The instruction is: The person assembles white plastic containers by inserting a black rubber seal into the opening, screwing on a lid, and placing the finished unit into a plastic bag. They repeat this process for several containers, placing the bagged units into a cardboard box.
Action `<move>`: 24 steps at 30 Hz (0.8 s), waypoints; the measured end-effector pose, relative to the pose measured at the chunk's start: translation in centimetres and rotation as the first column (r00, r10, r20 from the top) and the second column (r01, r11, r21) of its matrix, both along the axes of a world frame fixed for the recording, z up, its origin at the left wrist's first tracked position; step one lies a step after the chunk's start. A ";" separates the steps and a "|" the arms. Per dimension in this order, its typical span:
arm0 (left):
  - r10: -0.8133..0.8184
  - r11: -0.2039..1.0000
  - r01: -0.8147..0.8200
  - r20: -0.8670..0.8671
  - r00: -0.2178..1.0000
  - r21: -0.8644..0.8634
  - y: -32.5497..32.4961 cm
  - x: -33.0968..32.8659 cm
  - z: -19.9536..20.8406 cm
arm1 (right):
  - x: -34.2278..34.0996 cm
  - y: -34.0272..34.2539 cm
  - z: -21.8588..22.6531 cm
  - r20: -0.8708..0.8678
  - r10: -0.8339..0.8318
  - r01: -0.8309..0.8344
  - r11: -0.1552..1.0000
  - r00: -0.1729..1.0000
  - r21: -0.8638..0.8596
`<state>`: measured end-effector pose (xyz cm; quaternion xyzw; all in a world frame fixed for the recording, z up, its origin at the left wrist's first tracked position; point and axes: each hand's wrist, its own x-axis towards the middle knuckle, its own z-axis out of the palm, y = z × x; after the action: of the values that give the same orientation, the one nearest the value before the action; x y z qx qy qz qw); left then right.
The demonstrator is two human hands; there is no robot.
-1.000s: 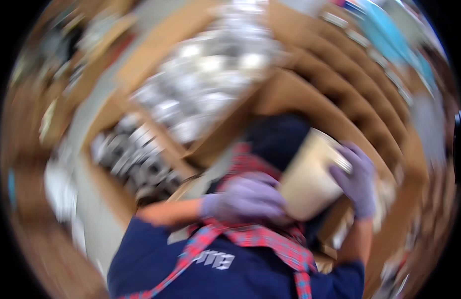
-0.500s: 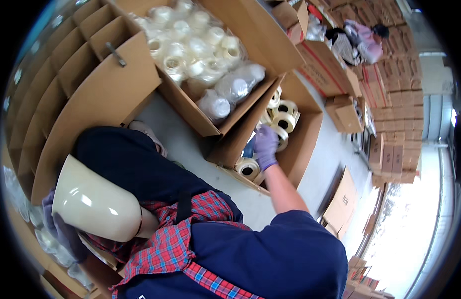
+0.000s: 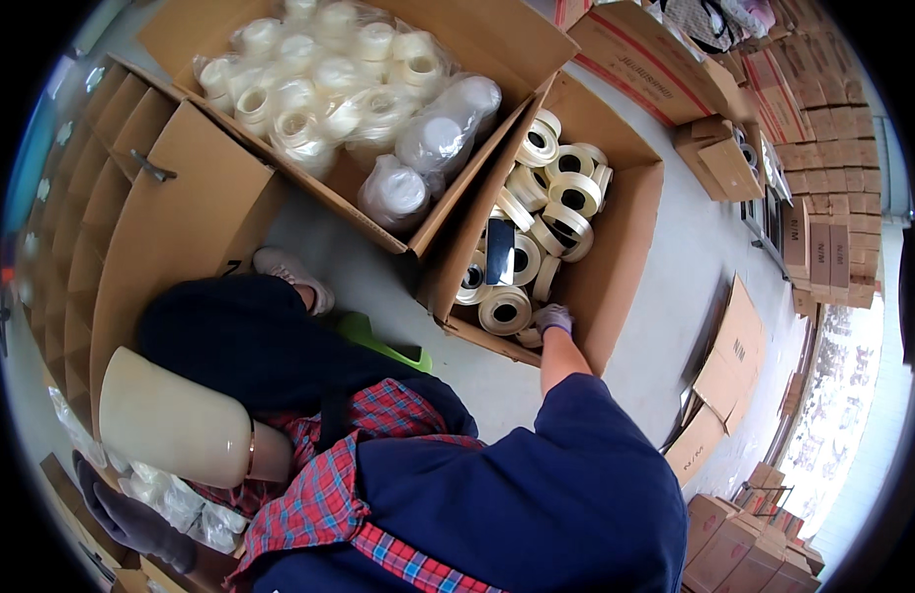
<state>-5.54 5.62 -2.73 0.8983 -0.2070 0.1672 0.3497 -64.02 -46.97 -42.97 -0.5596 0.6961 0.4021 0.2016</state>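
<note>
A cream, smooth tapered vessel (image 3: pixel 166 407) with a narrower foot lies on its side across my lap. My left hand (image 3: pixel 126 514), in a grey-purple glove, is just below it with fingers stretched out, holding nothing and apart from the vessel. My right hand (image 3: pixel 554 321), gloved in pale purple, reaches into the near corner of a cardboard box (image 3: pixel 625 237), beside a cream ring-shaped part. Its fingers point down and are partly hidden. Several cream ring-shaped parts (image 3: pixel 504 310) fill that box, and a dark flat piece (image 3: pixel 500 252) lies on them.
A larger box (image 3: pixel 329 212) with plastic-wrapped cream pieces (image 3: pixel 378 104) stands to its left. A divided carton (image 3: pixel 181 198) is at far left. A green object (image 3: pixel 383 344) sits by my foot; flattened cardboard (image 3: pixel 719 376) leans on the right. Cartons (image 3: pixel 823 158) are stacked behind.
My left hand has come off the cream vessel and moved down. My right hand has shifted from over the rings to the box's near corner. The view has also turned.
</note>
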 end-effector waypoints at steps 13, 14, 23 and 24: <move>-0.963 0.229 -0.113 -0.242 0.122 -0.967 -12.9 -9.9 0.4 | 40.9 17.1 44.4 0.052 0.559 -0.021 0.061 -0.828 -0.998; -0.955 0.159 -0.276 -0.219 0.201 -0.948 -12.5 -9.6 1.1 | 42.8 20.1 45.1 0.063 0.368 -0.044 0.059 -0.928 -0.997; -0.463 0.312 -0.031 -0.180 0.868 -0.950 -3.7 -5.9 2.0 | 54.9 31.1 47.8 0.396 0.343 -0.340 0.214 -0.852 -0.916; -0.368 0.443 -0.005 -0.187 0.911 -0.897 -3.6 -5.9 2.1 | 55.2 31.2 47.4 0.602 0.361 -0.518 0.308 -0.713 -0.798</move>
<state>-11.41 2.00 -0.61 0.5725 -0.1204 0.0454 0.8097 -8.79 -15.76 4.47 -0.8946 -0.2332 -0.0939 0.3695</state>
